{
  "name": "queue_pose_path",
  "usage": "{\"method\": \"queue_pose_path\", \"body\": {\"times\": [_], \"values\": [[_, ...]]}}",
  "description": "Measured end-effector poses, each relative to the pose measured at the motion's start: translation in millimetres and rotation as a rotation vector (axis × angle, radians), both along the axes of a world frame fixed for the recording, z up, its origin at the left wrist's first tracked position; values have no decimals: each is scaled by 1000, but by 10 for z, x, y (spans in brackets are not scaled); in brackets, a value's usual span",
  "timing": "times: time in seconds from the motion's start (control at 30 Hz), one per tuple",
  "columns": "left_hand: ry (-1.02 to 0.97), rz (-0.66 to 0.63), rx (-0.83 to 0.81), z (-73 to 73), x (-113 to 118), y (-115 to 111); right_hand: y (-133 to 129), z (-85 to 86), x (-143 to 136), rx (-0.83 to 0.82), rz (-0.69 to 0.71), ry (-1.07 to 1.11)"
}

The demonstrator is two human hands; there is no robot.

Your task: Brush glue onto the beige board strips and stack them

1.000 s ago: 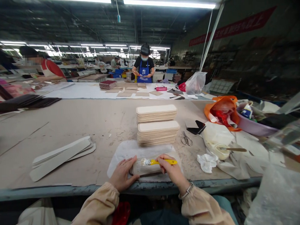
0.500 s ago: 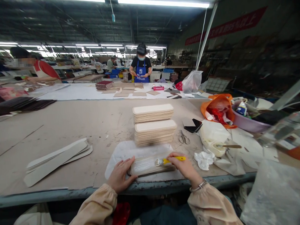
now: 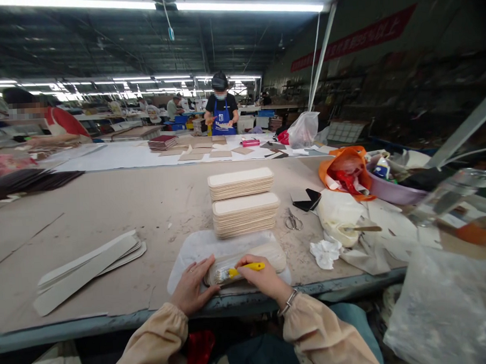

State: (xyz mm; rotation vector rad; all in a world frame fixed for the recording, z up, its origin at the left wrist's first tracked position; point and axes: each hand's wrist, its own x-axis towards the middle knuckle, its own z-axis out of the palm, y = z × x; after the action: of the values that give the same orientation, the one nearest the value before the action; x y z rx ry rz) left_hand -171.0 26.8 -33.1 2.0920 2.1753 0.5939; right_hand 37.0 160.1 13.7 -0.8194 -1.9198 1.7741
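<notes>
My right hand [image 3: 258,273] grips a yellow-handled brush [image 3: 247,268], its bristles pressed on the left part of the top strip in a low stack of long, rounded pale pieces [image 3: 266,256]. White, wet-looking paste clings to the bristles. At the stack's left end rests my left hand [image 3: 194,287], thumb and fingers spread apart against its edge. Under the stack lies a whitish translucent sheet [image 3: 182,260]. Just behind it stand two neat piles of cream strips, a nearer pile [image 3: 245,214] and a farther pile [image 3: 241,183].
Scissors [image 3: 293,220], crumpled white tissue [image 3: 325,253] and a cut plastic jug [image 3: 341,215] with a stick lie to the right. Loose grey-white strips [image 3: 88,269] are at left. An orange bag [image 3: 327,170] sits beside a purple basin [image 3: 400,191]. A co-worker [image 3: 221,110] stands across the table.
The brush in my right hand has swept left along the top strip, from its right-hand part to near my left hand. My left hand stays at the stack's end. The view has shifted slightly.
</notes>
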Motion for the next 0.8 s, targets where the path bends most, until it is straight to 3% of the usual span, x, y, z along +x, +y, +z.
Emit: {"method": "queue_pose_path", "body": {"times": [0.23,0.5,0.67,0.8], "values": [[56,-15,-3,-68,-47,12,365,123,460,115,-122,-115],[38,-12,-1,-37,-38,5,736,232,1023,291,-356,-240],[46,-8,5,-38,-36,13,732,235,999,280,-513,-179],[62,-11,15,-46,-45,16,658,186,826,192,-464,-109]]}}
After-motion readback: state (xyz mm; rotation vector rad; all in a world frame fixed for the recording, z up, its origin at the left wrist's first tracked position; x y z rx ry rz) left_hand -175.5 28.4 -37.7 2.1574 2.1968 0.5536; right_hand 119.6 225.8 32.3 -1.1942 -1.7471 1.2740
